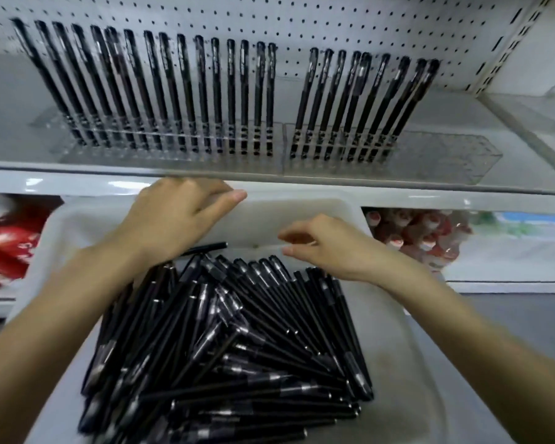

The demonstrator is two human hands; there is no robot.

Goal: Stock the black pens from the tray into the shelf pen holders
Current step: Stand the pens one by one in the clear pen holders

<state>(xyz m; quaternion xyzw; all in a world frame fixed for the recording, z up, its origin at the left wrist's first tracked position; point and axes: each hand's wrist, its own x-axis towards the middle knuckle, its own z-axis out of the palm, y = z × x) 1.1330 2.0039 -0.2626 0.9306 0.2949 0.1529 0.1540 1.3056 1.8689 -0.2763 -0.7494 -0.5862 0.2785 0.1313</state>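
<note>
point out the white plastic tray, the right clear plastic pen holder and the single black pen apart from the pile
white plastic tray (302, 219), head view, bare far wall
clear plastic pen holder (446, 155), head view, empty right end
single black pen (210, 247), head view, its barrel

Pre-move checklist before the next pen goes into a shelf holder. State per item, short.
1. Stock in tray: ok, a big pile of black pens remains.
2. Free space in right holder: ok, its right end holds no pens.
3. Right hand free to pick: ok, fingers loosely curled above the pile, holding nothing.
4. Left hand grip: cannot tell; one pen sticks out from under it.
5. Stocked pens seated: ok, they stand in a row in the holder.
</note>
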